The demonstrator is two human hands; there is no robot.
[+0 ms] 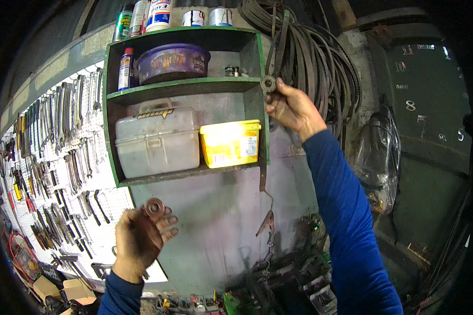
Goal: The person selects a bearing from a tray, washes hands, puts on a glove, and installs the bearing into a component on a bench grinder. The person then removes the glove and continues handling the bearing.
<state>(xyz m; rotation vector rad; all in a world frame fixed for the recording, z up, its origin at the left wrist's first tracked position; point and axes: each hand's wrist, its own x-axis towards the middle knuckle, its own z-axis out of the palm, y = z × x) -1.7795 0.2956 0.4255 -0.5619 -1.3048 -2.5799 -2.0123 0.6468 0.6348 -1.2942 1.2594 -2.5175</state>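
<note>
My left hand [139, 239], low left of centre, holds a round rusty bearing-like ring [154, 208] with its fingers partly curled. My right hand [297, 110] is raised at the right end of the shelving and grips a grey bearing-like ring [268, 84] between thumb and fingers. The green shelf unit [184, 84] carries a clear plastic toolbox [157, 147], a yellow tub [229, 144], a purple round tin [173, 65], a spray can [126, 69] and small metal parts [235, 71]. Several cans [193, 18] stand along its top.
A white pegboard [108, 207] hung with wrenches and pliers covers the left wall. Coiled belts [315, 63] hang at upper right, beside a plastic-wrapped bundle [378, 163] and a dark green panel [425, 184]. Cardboard boxes [79, 291] and dark clutter [284, 283] lie along the bottom.
</note>
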